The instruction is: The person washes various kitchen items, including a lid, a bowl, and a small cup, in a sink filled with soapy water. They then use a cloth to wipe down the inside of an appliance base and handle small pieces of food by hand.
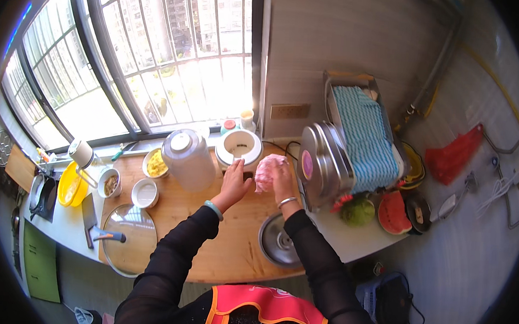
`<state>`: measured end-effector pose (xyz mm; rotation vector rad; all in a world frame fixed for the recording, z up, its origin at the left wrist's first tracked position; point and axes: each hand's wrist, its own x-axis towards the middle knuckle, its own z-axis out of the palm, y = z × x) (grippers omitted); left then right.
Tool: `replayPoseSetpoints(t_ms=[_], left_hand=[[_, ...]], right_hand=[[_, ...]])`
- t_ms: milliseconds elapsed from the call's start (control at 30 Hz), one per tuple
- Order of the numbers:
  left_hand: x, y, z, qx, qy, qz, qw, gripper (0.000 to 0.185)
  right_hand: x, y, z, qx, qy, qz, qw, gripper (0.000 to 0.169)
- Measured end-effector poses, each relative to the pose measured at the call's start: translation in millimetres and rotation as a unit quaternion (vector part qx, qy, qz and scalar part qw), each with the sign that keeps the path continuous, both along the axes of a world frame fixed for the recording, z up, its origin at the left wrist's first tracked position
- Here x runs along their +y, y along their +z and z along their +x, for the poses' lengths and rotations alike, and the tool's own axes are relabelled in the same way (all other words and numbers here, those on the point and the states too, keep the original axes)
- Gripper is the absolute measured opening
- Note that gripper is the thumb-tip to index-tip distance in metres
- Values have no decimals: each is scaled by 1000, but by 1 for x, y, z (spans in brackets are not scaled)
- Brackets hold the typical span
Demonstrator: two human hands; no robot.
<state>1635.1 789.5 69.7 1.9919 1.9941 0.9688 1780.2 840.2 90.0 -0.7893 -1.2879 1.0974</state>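
Note:
My right hand (281, 184) grips a crumpled pink-and-white cloth (268, 170) beside a white round blender base (238, 147). Against the front of that base rests my left hand (235, 182), its fingers apart and nothing seen in it. Left of the base a large translucent jug (188, 158) with a white-capped top stands on the wooden board (220, 243). Near my right forearm lies a round metal lid (277, 242), partly hidden by the sleeve. A glass pot lid (130, 239) lies at the board's left end.
Left are bowls of yellow food (157, 163) and brown pieces (109, 183), a white bowl (145, 193), a yellow basket (72, 184), a cleaver (88, 217) and a squeegee (109, 236). Right are a metal container (325, 165), a blue striped cloth (364, 136) and cut watermelon (393, 213).

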Motion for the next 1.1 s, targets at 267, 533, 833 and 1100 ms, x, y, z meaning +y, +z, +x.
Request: replayPoseSetpoints(t_ms=[267, 533, 833, 1100], left_hand=[[79, -64, -52, 190, -5, 37, 981, 39], [78, -54, -58, 114, -35, 104, 987, 48], [79, -50, -68, 113, -40, 123, 985, 49], [78, -45, -56, 91, -47, 84, 991, 44]], right_hand=[[64, -96, -78, -485, -54, 177, 855, 33], [182, -73, -105, -589, 111, 239, 764, 31], [147, -34, -185, -698, 163, 399, 572, 30], [212, -68, -126, -657, 194, 227, 692, 27]])
